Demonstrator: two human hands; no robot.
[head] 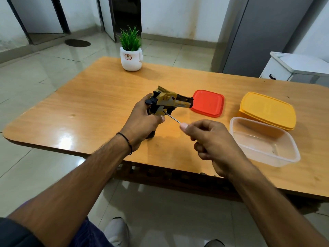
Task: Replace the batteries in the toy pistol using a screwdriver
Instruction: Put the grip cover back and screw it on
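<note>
While the left hand (142,118) holds the toy pistol (167,102) tight above the table (89,104), the right hand (211,139) curls around the screwdriver (173,119). Its thin tip touches the pistol's grip, just beside the left thumb.

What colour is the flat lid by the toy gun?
The lid is red, seen best in the head view.
</note>
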